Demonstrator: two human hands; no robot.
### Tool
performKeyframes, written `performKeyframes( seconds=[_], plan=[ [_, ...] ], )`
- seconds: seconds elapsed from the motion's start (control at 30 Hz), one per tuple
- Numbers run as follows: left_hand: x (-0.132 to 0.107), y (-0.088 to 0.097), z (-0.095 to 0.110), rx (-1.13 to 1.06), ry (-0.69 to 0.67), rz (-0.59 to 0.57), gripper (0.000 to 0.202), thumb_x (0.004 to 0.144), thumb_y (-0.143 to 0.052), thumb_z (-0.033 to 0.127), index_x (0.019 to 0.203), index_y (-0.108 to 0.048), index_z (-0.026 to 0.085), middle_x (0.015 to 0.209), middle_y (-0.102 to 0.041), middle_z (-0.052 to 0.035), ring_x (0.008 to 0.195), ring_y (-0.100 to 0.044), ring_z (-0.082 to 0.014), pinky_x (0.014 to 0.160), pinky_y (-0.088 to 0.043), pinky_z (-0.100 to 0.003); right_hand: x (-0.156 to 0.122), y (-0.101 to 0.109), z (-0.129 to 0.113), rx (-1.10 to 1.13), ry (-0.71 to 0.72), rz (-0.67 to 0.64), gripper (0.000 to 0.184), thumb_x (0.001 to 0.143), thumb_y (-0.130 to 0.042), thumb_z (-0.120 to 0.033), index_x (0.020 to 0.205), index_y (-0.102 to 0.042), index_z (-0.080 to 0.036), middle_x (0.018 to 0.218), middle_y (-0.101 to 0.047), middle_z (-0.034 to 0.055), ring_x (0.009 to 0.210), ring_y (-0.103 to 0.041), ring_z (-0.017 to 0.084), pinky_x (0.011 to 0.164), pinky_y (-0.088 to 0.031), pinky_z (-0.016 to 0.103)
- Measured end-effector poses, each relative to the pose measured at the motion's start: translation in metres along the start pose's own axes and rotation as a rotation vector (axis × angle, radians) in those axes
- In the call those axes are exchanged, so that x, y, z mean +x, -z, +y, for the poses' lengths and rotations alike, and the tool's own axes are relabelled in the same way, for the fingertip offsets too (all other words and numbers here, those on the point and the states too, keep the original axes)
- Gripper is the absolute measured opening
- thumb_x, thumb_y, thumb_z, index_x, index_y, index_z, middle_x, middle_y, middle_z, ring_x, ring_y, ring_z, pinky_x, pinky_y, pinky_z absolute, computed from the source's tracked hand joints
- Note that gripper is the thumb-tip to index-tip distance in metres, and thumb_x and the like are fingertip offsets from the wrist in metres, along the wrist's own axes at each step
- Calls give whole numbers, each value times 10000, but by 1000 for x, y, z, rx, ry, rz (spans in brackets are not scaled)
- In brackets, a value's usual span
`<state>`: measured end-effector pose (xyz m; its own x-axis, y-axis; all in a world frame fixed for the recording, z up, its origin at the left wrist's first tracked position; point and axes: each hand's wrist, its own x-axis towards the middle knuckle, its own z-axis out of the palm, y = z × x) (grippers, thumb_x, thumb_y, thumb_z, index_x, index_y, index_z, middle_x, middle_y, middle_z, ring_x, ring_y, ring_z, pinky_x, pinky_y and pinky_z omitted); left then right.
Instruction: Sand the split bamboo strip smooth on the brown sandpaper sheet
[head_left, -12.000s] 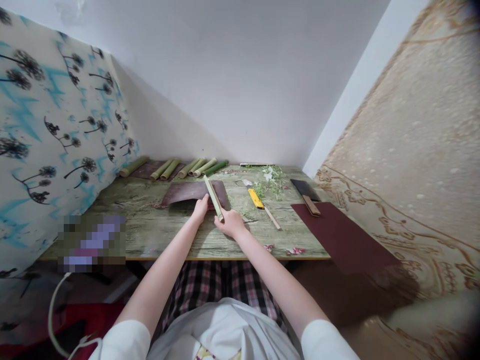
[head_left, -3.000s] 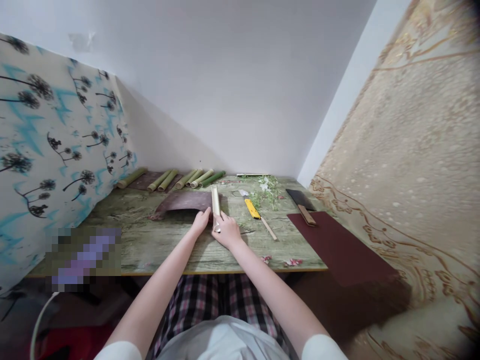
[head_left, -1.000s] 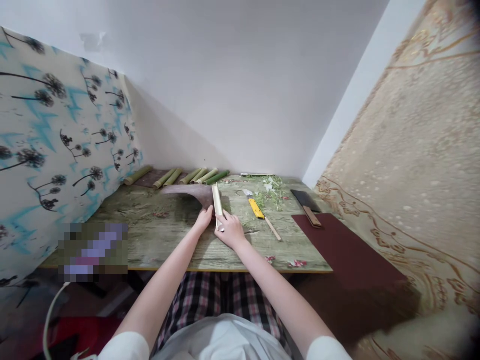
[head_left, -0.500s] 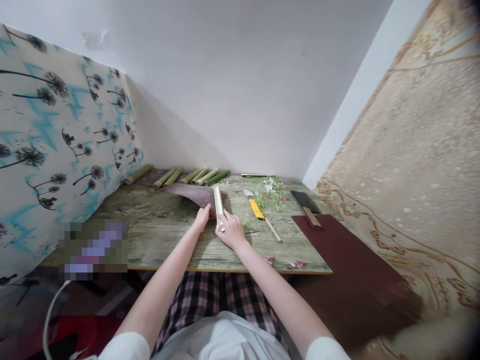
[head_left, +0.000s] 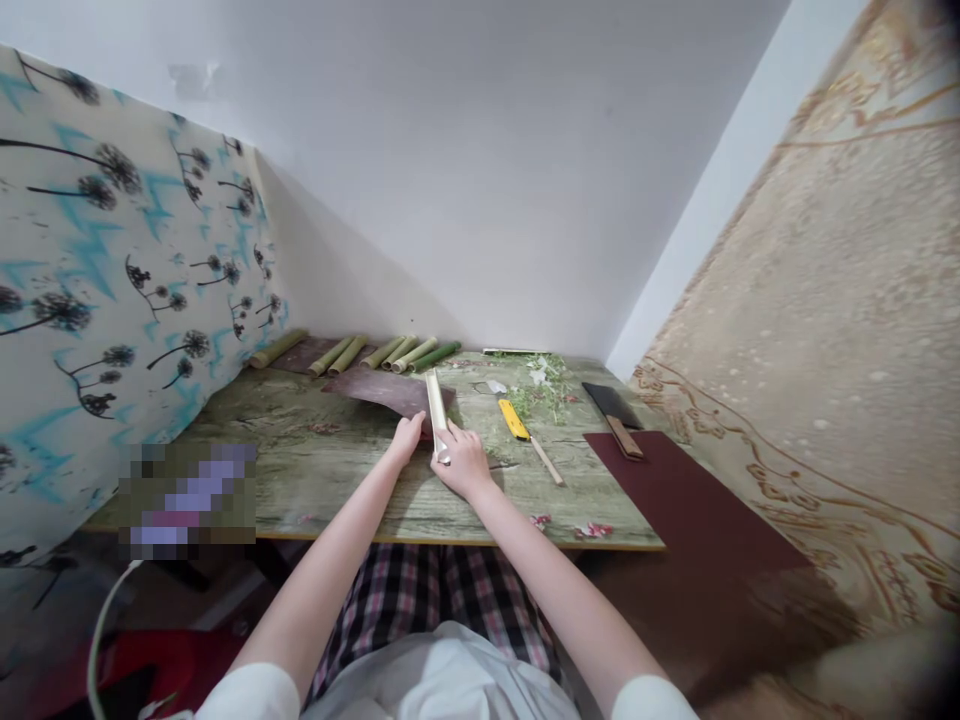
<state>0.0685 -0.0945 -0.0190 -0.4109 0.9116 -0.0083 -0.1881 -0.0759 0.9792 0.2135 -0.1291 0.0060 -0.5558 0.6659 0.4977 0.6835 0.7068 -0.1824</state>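
My right hand [head_left: 461,462] is closed around the near end of a split bamboo piece [head_left: 436,398], whose pale inner side faces up. The piece points away from me, toward the wall. Just left of it, my left hand [head_left: 407,438] pinches the near right part of a dark brown sheet [head_left: 375,390] that looks like sandpaper. This sheet bends up off the table on its near side, and its right part passes behind the bamboo piece. Whether the two touch, I cannot tell. To the right of my hands lies a yellow utility knife [head_left: 513,419].
Several bamboo tubes [head_left: 349,355] lie along the wall. Plant-like green shavings [head_left: 551,385] are scattered at the back right. A thin stick [head_left: 547,461], a cleaver [head_left: 611,415] with a wooden handle and a maroon sheet [head_left: 675,480] lie on the right. A blurred purple object [head_left: 199,490] is front left.
The brown sheet has flattened slightly, its raised near edge sagging lower at the left. Both hands stay almost in the same place, and the bamboo piece has barely moved.
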Motion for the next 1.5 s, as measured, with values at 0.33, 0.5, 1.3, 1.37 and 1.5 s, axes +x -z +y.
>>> performKeyframes(
  seconds=[0.33,0.5,1.3,1.37,1.5],
  plan=[
    [-4,0,3,361,-34,67,363,565,-617,455,442,-465,149,414,-456,-2,413,-431,-107,393,-318,-223,-2,3,-2,-20,-5,-8,473,699,-501,-309,1156,-444,-202,1247,-398,97,1048,-420,213,878,-267,329],
    [-7,-1,5,397,-66,84,359,566,-621,437,418,-458,154,394,-443,-1,411,-422,-111,383,-301,-222,-1,5,-3,-10,-11,-15,476,700,-498,-314,1160,-442,-204,1240,-401,98,1047,-417,216,870,-269,330],
    [-3,0,-1,504,-113,119,400,619,-557,475,400,-404,178,388,-384,16,398,-373,-96,382,-265,-226,0,4,-2,38,-15,5,411,703,-513,-292,1103,-473,-207,1162,-461,74,1001,-445,202,846,-301,309],
    [-2,1,-2,490,-114,120,399,613,-564,479,406,-416,171,392,-397,13,402,-381,-96,385,-267,-225,0,4,-1,34,-13,5,406,700,-511,-289,1097,-473,-212,1156,-463,68,994,-448,198,843,-302,307],
    [-2,2,-2,428,-78,96,404,594,-580,496,422,-447,156,392,-420,3,419,-410,-110,396,-281,-225,0,3,-1,28,-16,14,393,694,-511,-295,1077,-478,-212,1153,-463,67,1001,-442,202,845,-297,308]
  ],
)
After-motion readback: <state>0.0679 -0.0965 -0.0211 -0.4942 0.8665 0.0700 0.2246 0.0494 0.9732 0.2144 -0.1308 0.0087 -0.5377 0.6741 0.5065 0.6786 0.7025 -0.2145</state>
